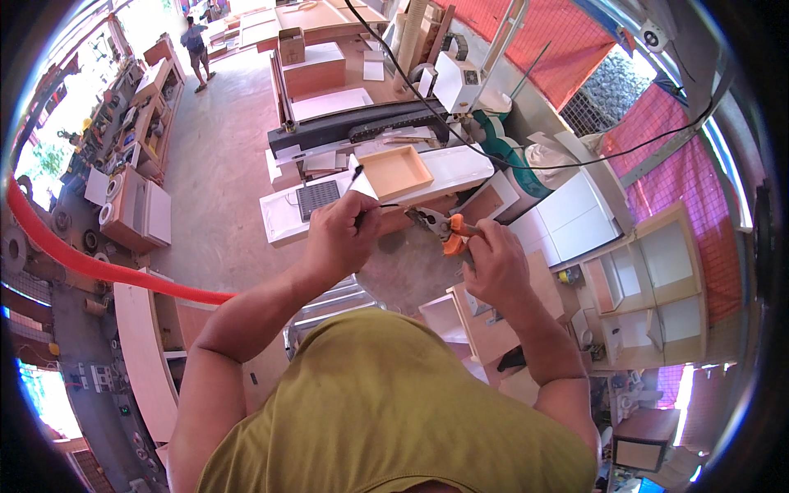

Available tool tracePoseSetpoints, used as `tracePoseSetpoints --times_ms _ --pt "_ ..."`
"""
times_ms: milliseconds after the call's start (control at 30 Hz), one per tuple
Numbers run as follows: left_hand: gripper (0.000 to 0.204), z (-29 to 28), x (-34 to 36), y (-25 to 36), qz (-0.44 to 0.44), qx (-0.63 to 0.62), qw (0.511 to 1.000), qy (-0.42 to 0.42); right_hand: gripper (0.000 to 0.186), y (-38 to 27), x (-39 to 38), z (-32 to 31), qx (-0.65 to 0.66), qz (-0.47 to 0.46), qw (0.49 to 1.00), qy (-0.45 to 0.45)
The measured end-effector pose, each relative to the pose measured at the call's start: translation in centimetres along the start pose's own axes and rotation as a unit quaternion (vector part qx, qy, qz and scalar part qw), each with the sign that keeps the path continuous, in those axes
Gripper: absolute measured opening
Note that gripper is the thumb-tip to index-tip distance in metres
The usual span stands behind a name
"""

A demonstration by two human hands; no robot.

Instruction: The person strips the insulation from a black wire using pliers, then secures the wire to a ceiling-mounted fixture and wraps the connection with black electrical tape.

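Observation:
My right hand (498, 261) is closed around the orange handles of a pair of pliers (454, 233), held out in front of my chest. The metal jaws point left toward my left hand (343, 228), which is closed on a thin black wire (392, 205). One stretch of the wire runs from my fingers toward the pliers' jaws; a dark end stands up above the fist. Whether the jaws grip the wire is too small to tell.
A black cable (460, 135) hangs across the view from above. At the left curves a thick red tube (123, 275). Below me stands a metal ladder (333, 306). Ahead, a shallow wooden drawer (399, 171) lies on a white panel (283, 226). A person (196, 51) stands far off.

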State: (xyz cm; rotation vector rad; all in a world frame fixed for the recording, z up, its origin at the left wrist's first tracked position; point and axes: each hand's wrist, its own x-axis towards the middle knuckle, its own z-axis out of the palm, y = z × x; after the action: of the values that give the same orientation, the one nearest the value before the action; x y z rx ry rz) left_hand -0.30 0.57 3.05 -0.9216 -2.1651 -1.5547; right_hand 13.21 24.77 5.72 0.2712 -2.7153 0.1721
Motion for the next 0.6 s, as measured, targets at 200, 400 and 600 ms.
tracePoseSetpoints --times_ms 200,400,600 --pt "0.009 2.4 0.0 0.6 -0.118 -0.027 0.991 0.061 0.029 -0.9 -0.5 2.0 -0.067 0.032 0.995 0.061" --pt "0.007 3.9 0.1 -0.2 -0.077 -0.039 0.989 0.12 0.034 -0.9 -0.6 3.4 0.072 0.069 0.994 0.041" --pt "0.005 4.0 0.6 0.6 -0.153 -0.095 0.977 0.116 0.036 -1.2 -0.5 3.5 -0.026 0.074 0.995 0.069"
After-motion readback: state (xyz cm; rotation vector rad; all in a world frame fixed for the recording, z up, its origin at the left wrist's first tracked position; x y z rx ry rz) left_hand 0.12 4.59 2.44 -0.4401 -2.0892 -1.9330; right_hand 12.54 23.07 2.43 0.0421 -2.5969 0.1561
